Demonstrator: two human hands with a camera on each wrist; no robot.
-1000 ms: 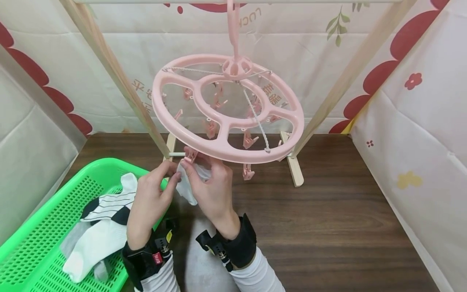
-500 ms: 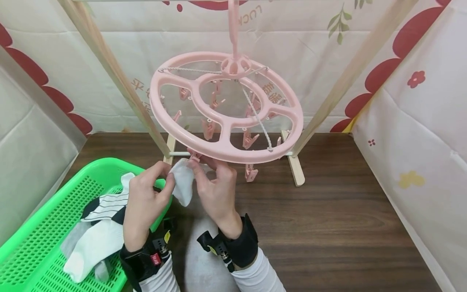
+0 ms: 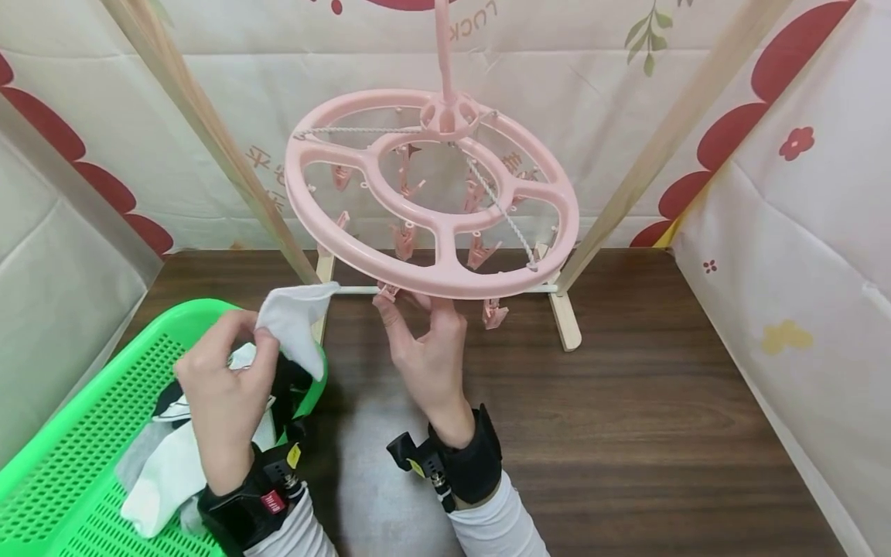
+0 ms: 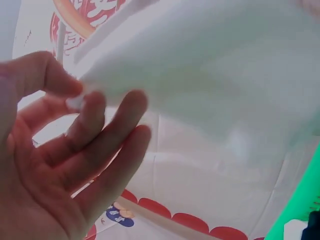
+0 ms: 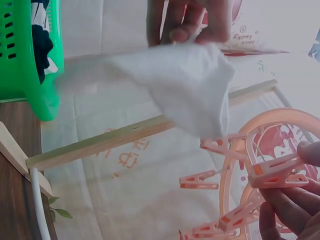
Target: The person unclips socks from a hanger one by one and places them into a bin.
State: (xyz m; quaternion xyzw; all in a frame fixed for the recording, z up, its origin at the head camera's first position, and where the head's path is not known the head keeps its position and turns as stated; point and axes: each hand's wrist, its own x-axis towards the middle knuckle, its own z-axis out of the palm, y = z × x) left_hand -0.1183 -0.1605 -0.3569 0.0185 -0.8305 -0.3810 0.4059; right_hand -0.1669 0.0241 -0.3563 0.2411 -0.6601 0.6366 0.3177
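My left hand [image 3: 226, 394] pinches a small white sock [image 3: 295, 321] at its edge between thumb and fingertips, over the far end of the laundry basket. The sock hangs apart from the pink round drying rack [image 3: 418, 272]; in the left wrist view its pale fabric [image 4: 215, 75] fills the top. Under the rack's front rim, my right hand [image 3: 435, 363] pinches a pink clothespin [image 5: 277, 170], thumb on one side and fingers on the other. No cloth shows in that clothespin. Other pink clothespins [image 3: 494, 313] dangle around the ring.
The green basket [image 3: 90, 402] at left holds several socks, white [image 3: 163, 472], grey and black-striped. A wooden stand [image 3: 629, 170] frames the rack, with a white crossbar [image 3: 358, 290] low behind it. Dark wood-grain tabletop [image 3: 626, 425] stretches right; patterned cloth walls surround it.
My left hand has drawn the white sock left, away from the clothespin and over the basket. My right hand stays at the clothespin, shifted slightly right, as the rack has turned a little.
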